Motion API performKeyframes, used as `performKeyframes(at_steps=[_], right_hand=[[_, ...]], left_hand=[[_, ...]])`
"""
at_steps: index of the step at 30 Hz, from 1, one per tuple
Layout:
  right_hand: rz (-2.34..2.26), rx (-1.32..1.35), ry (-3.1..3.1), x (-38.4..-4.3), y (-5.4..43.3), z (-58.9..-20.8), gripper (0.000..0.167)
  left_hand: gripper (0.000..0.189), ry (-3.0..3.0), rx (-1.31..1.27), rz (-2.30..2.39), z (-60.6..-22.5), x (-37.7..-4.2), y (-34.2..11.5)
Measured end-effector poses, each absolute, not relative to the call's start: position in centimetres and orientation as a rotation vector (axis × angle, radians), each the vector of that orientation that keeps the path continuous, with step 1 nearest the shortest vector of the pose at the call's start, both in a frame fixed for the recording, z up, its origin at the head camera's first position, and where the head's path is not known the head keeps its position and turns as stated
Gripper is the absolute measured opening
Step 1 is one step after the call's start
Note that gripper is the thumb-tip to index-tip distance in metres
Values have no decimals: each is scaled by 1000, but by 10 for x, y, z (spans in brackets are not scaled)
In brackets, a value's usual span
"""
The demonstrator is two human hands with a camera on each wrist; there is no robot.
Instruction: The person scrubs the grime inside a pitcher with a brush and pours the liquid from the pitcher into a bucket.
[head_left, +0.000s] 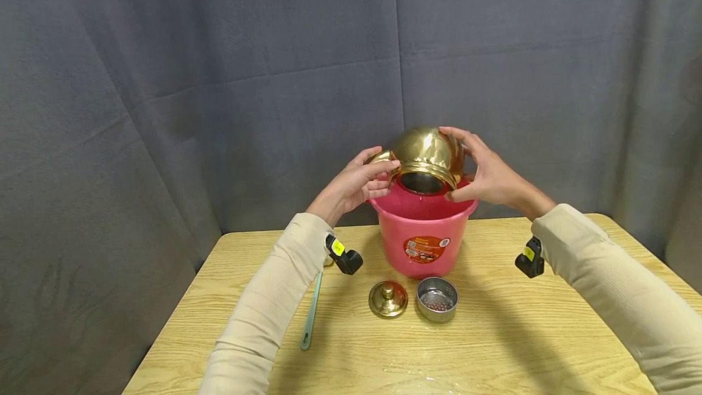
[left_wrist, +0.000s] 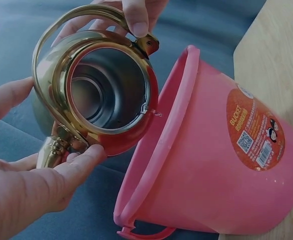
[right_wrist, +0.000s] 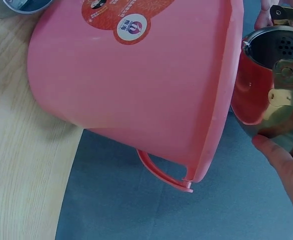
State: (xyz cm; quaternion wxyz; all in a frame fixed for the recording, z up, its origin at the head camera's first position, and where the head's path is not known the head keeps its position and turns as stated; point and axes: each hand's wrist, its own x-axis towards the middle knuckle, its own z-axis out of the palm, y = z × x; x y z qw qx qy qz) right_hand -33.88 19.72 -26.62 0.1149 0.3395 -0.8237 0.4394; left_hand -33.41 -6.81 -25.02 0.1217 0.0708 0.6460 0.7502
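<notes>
A shiny gold teapot (head_left: 428, 144) is held tilted above a pink bucket (head_left: 392, 239), its round mouth facing down and toward me. My left hand (head_left: 358, 180) grips it on the spout side, thumb on top. On the opposite side my right hand (head_left: 490, 177) holds the body between thumb and fingers. In the left wrist view, the teapot's steel inside (left_wrist: 109, 90) shows bare, and a little water clings to its lower lip. The right wrist view shows small strainer holes (right_wrist: 286, 46) inside, where the spout joins.
In front of the bucket lie a gold lid (head_left: 387, 299) with a knob and a round steel strainer (head_left: 437, 299). A pale green handle (head_left: 311, 316) lies at left, its far end partly hidden by my left arm. Water drops dot the front tabletop (head_left: 422, 377). Grey curtain (head_left: 307, 90) hangs behind.
</notes>
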Motion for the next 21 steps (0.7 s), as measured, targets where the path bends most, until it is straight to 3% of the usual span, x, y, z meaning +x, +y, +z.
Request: performKeyframes(at_steps=[21], right_hand=[[1144,1018,-2356,-339,196,-269,112]], left_hand=[[76,1823,285,2222,-254,-335,-70]])
